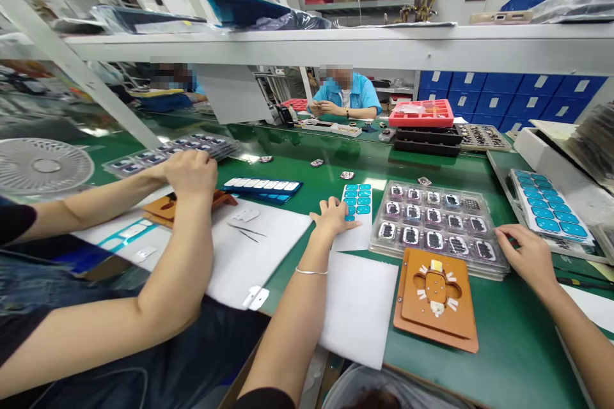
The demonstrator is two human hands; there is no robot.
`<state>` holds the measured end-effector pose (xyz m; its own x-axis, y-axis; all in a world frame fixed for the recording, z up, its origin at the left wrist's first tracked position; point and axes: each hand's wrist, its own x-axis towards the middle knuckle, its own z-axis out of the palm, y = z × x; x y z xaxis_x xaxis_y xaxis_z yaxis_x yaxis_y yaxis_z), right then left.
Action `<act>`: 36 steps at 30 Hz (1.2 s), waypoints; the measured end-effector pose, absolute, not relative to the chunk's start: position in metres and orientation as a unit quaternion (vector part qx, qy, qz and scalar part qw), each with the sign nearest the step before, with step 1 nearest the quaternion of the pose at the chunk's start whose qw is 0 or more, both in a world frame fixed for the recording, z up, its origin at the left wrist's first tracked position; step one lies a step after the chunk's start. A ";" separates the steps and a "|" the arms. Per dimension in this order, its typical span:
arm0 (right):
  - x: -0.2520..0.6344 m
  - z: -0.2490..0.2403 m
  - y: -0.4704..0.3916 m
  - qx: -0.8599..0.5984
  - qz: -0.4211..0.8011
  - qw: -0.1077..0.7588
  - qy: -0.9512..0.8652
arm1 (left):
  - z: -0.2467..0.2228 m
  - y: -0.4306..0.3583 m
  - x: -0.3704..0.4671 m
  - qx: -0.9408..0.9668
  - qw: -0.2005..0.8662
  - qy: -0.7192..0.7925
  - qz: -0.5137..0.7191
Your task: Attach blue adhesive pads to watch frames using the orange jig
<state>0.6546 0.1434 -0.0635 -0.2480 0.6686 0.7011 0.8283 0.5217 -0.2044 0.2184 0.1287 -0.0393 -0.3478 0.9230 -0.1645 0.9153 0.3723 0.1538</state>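
My left hand (332, 216), a thin bangle on its wrist, rests with spread fingers at the left edge of a white sheet of blue stickers (357, 230). My right hand (525, 254) is at the right edge of a clear tray (378, 244) that holds rows of small framed parts; its fingers are apart and partly curled, with nothing seen in them. Between my hands, in front of the tray, lies an orange-brown fixture (435, 326) with cut-outs and small white pieces. A white foam sheet (357, 307) lies left of the fixture.
At left a co-worker's arms (187, 255) reach over a white sheet (283, 236) with tweezers (247, 230). More blue stickers (551, 208) lie at right. Small parts (316, 163) dot the green table (508, 332). A shelf (336, 48) crosses above; another person (357, 92) sits opposite.
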 end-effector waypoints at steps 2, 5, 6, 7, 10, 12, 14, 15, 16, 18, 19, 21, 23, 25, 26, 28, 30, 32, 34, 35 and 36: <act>0.654 -0.063 0.143 -0.474 -0.106 0.386 -0.784 | -0.039 0.129 0.218 0.559 0.119 0.820 0.016; 0.655 -0.062 0.144 -0.472 -0.106 0.389 -0.784 | -0.039 0.129 0.217 0.556 0.130 0.821 0.015; 0.655 -0.062 0.144 -0.472 -0.106 0.390 -0.784 | -0.040 0.130 0.218 0.554 0.132 0.822 0.016; 0.655 -0.062 0.144 -0.472 -0.107 0.390 -0.783 | -0.040 0.130 0.218 0.554 0.133 0.822 0.017; 0.655 -0.061 0.144 -0.475 -0.107 0.389 -0.782 | -0.040 0.131 0.220 0.559 0.135 0.818 0.022; 0.653 -0.060 0.144 -0.478 -0.096 0.390 -0.782 | -0.039 0.132 0.220 0.565 0.138 0.813 0.021; 0.652 -0.059 0.143 -0.480 -0.078 0.393 -0.780 | -0.040 0.133 0.219 0.567 0.143 0.811 0.016; 0.651 -0.059 0.143 -0.482 -0.071 0.394 -0.780 | -0.040 0.133 0.218 0.568 0.146 0.810 0.013; 0.651 -0.058 0.143 -0.484 -0.066 0.394 -0.779 | -0.040 0.134 0.217 0.568 0.149 0.810 0.010; 0.650 -0.059 0.143 -0.487 -0.066 0.393 -0.777 | -0.040 0.135 0.217 0.568 0.151 0.809 0.007; 0.651 -0.059 0.143 -0.488 -0.068 0.392 -0.777 | -0.039 0.136 0.217 0.568 0.150 0.809 0.006; 0.651 -0.059 0.143 -0.487 -0.069 0.391 -0.778 | -0.037 0.136 0.218 0.571 0.147 0.808 0.007; 0.651 -0.059 0.143 -0.481 -0.071 0.392 -0.781 | -0.035 0.134 0.221 0.577 0.140 0.805 0.010; 0.650 -0.057 0.143 -0.475 -0.072 0.394 -0.783 | -0.031 0.131 0.224 0.589 0.131 0.797 0.014; 0.649 -0.056 0.142 -0.472 -0.074 0.396 -0.784 | -0.028 0.129 0.226 0.596 0.126 0.793 0.016; 0.648 -0.055 0.141 -0.466 -0.076 0.398 -0.787 | -0.022 0.124 0.230 0.612 0.115 0.782 0.019; 0.646 -0.053 0.140 -0.462 -0.077 0.400 -0.788 | -0.013 0.116 0.235 0.625 0.100 0.774 0.028; 0.645 -0.053 0.139 -0.458 -0.076 0.403 -0.789 | -0.004 0.107 0.243 0.633 0.075 0.769 0.041; 0.642 -0.052 0.137 -0.455 -0.074 0.407 -0.789 | 0.004 0.097 0.255 0.658 0.048 0.746 0.091; 0.641 -0.051 0.135 -0.452 -0.072 0.410 -0.789 | 0.007 0.092 0.263 0.691 0.045 0.708 0.142; 0.638 -0.050 0.133 -0.449 -0.069 0.412 -0.790 | 0.009 0.086 0.272 0.737 0.051 0.642 0.205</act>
<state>0.6382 0.1334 -0.0504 -0.2572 0.6516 0.7136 0.7661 0.5875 -0.2604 0.2724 0.0863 0.0092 0.0925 0.9672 0.2365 0.9257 -0.1710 0.3375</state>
